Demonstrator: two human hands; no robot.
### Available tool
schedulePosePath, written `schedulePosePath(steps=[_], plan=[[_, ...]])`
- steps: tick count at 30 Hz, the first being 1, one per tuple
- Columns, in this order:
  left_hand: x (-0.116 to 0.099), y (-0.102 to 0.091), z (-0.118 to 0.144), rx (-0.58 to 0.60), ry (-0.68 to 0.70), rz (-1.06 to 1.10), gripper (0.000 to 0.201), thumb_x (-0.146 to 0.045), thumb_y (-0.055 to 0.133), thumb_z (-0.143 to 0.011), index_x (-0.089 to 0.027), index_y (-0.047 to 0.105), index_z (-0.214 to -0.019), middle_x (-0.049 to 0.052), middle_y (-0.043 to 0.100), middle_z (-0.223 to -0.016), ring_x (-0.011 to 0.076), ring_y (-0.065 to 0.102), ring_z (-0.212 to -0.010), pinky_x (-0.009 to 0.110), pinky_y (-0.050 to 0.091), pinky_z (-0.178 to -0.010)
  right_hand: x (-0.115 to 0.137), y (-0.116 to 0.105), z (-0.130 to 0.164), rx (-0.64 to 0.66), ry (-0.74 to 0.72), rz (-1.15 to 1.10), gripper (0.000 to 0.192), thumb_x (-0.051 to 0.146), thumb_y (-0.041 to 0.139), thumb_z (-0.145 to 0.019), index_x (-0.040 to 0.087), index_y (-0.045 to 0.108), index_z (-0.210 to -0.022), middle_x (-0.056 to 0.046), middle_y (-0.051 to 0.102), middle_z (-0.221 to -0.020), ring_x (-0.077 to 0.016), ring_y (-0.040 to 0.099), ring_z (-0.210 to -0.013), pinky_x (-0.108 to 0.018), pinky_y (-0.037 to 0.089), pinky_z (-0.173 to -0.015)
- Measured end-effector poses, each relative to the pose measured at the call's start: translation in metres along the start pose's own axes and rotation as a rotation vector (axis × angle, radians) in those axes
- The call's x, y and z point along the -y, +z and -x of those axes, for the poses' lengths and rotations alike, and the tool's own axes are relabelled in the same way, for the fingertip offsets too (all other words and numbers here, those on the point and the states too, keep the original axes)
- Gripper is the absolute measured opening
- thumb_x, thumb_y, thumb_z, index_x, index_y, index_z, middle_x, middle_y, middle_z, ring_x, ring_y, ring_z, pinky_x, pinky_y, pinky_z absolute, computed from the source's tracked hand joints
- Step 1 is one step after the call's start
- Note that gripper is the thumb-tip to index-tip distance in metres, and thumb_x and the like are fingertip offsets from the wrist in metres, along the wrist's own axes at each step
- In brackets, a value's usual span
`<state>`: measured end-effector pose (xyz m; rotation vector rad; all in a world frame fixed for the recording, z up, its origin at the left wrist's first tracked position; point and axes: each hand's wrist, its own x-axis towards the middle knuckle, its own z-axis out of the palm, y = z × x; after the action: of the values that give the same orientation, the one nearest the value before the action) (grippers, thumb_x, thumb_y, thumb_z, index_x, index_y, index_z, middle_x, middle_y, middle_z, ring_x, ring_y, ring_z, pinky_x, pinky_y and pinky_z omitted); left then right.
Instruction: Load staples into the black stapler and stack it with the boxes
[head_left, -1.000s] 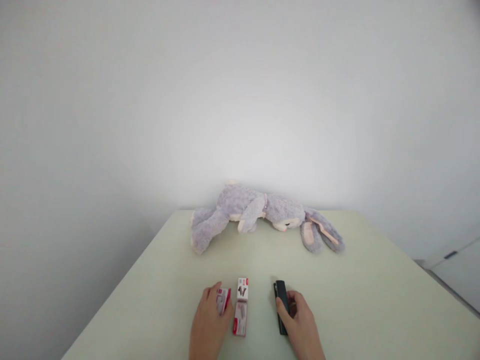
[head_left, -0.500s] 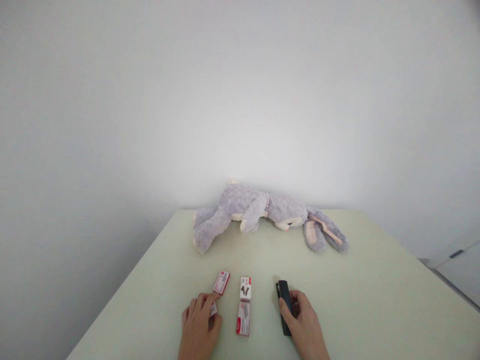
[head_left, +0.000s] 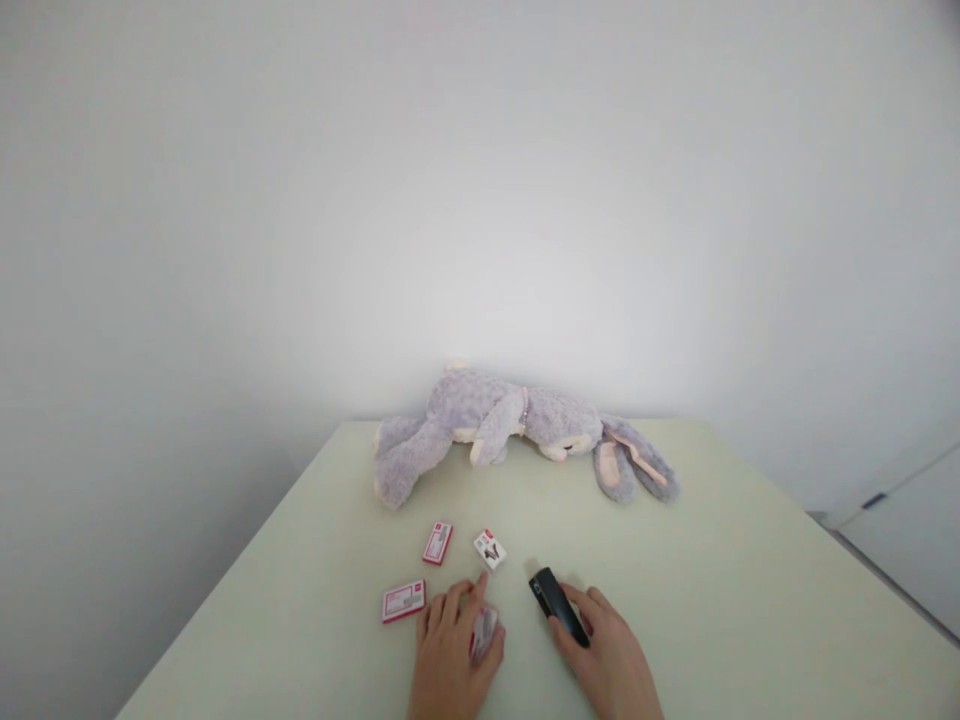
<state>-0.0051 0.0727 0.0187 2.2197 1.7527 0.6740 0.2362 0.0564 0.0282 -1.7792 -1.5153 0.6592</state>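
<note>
While the right hand [head_left: 611,665] clasps the black stapler [head_left: 556,603] on the table [head_left: 720,560], the left hand [head_left: 450,660] closes on a small staple box [head_left: 484,632] beside it; loading seems underway, calling next for opening that box.

A black stapler [head_left: 556,605] lies flat and slanted, well in front of the plush rabbit [head_left: 517,428]. A small red-and-white box [head_left: 484,630] lies just left of the stapler, partly hidden.
</note>
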Motion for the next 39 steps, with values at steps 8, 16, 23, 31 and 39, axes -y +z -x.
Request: schedulePosePath(steps=[8, 16, 23, 31, 39], plan=[[-0.011, 0.016, 0.01, 0.143, 0.039, 0.042, 0.037, -0.051, 0.073, -0.08, -0.036, 0.072, -0.114, 0.007, 0.07, -0.119, 0.0292, 0.063, -0.111, 0.042, 0.047, -0.095, 0.022, 0.007, -0.013, 0.06, -0.113, -0.036, 0.038, 0.028, 0.061, -0.082, 0.03, 0.072, -0.119, -0.004, 0.066, -0.102, -0.0227, 0.068, -0.087, -0.03, 0.05, -0.082], [0.013, 0.027, 0.018, 0.234, 0.153, 0.017, 0.063, -0.055, 0.071, -0.081, -0.045, 0.055, -0.142, 0.005, 0.052, -0.154, 0.0368, 0.048, -0.14, 0.063, 0.03, -0.118, 0.08, 0.046, -0.012, 0.013, -0.093, 0.15, 0.016, 0.037, 0.074, -0.076, 0.028, 0.067, -0.087, 0.0, 0.065, -0.089, -0.0204, 0.065, -0.076, -0.028, 0.043, -0.066], [0.022, 0.013, 0.016, 0.245, 0.144, -0.006, 0.086, -0.053, 0.078, -0.074, -0.049, 0.04, -0.15, 0.002, 0.036, -0.164, 0.0397, 0.043, -0.144, 0.069, 0.025, -0.118, 0.068, 0.029, -0.017, -0.124, -0.014, -0.256, 0.031, 0.05, 0.059, -0.089, 0.022, 0.066, -0.097, 0.003, 0.061, -0.069, -0.0175, 0.056, -0.064, -0.026, 0.044, -0.061], [0.031, 0.007, 0.016, 0.296, 0.166, 0.047, 0.063, -0.03, 0.08, -0.067, -0.042, 0.066, -0.127, -0.001, 0.027, -0.167, 0.0355, 0.035, -0.15, 0.062, 0.023, -0.123, -0.01, -0.018, -0.004, -0.26, 0.245, -0.304, 0.057, 0.068, 0.042, -0.09, 0.021, 0.072, -0.104, -0.003, 0.067, -0.067, -0.0238, 0.062, -0.066, -0.031, 0.048, -0.059], [0.02, 0.009, 0.011, 0.263, 0.115, 0.064, 0.046, -0.034, 0.081, -0.069, -0.042, 0.071, -0.113, 0.0, 0.027, -0.168, 0.0348, 0.035, -0.149, 0.065, 0.018, -0.122, -0.022, 0.022, 0.019, 0.235, 0.283, -0.377, 0.067, 0.084, 0.044, -0.08, 0.021, 0.066, -0.076, 0.005, 0.048, -0.049, -0.0151, 0.045, -0.047, -0.026, 0.033, -0.048]])
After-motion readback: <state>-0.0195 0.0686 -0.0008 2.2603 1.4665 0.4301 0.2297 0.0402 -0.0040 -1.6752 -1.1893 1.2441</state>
